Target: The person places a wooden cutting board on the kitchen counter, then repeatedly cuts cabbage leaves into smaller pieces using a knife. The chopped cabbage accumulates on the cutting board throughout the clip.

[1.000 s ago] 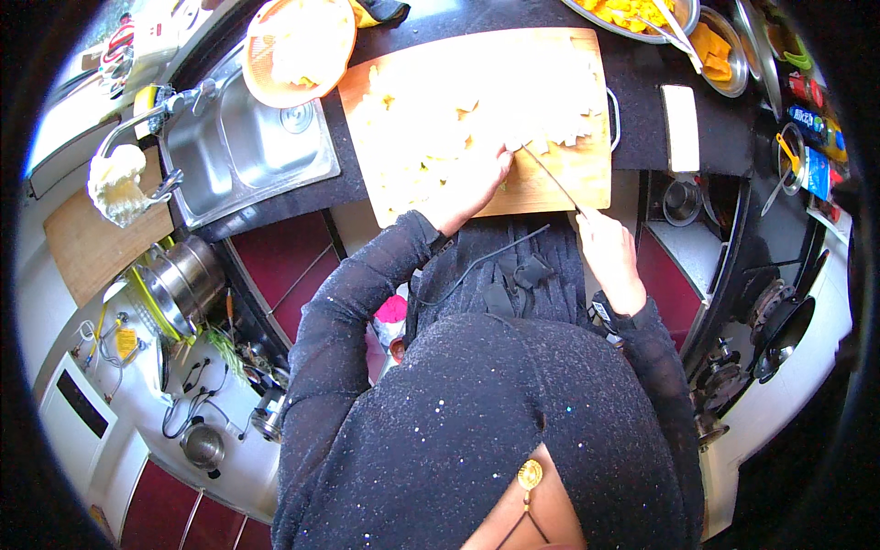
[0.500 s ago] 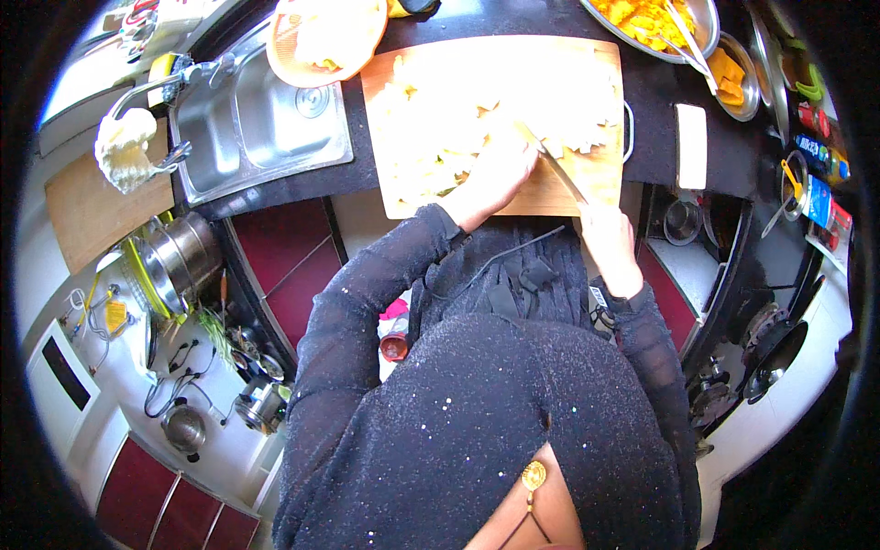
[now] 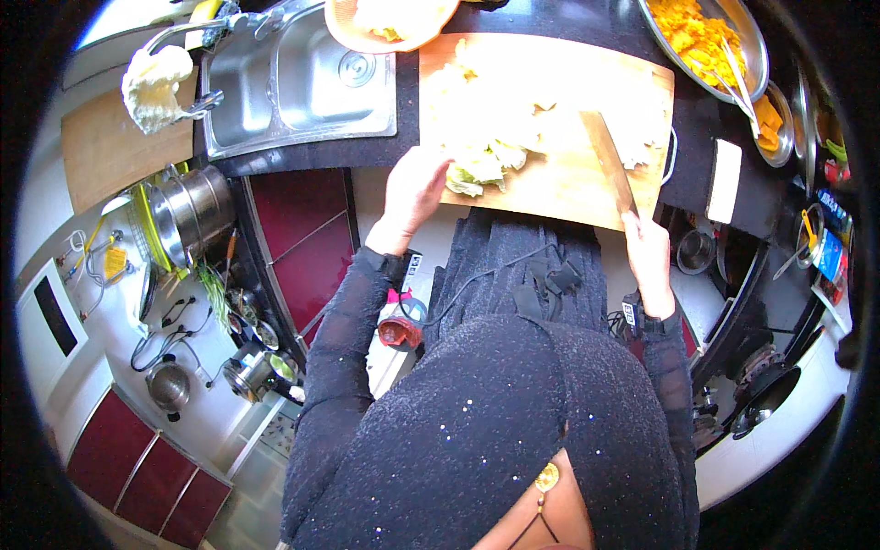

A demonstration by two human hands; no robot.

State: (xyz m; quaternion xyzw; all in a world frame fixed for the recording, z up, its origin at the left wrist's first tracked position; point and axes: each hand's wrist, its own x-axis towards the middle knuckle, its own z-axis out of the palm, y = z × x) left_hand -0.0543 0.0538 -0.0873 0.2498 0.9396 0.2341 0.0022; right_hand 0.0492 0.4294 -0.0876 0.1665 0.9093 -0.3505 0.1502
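Note:
My right hand [image 3: 649, 261] grips the handle of a kitchen knife [image 3: 608, 165], its blade slanting across the right part of the wooden cutting board [image 3: 559, 194]. Green and pale cut leafy vegetable [image 3: 481, 171] lies near the board's front left. Beside those pieces my left hand [image 3: 414, 197] is at the board's left front corner, fingers stretched out and nothing visible in them. More pale pieces [image 3: 642, 147] lie right of the blade. Strong glare washes out the middle of the board, hiding what lies there.
An orange colander [image 3: 440, 35] stands behind the board, beside a steel double sink [image 3: 335, 115]. At the far right are a metal bowl of yellow-orange food [image 3: 701, 41] with chopsticks and a smaller bowl of orange slices [image 3: 768, 124]. A white oblong object [image 3: 724, 181] lies on the dark counter.
My left hand has moved left, off the middle of the board to its corner. The knife has moved right, away from the left hand. The whole view has shifted slightly.

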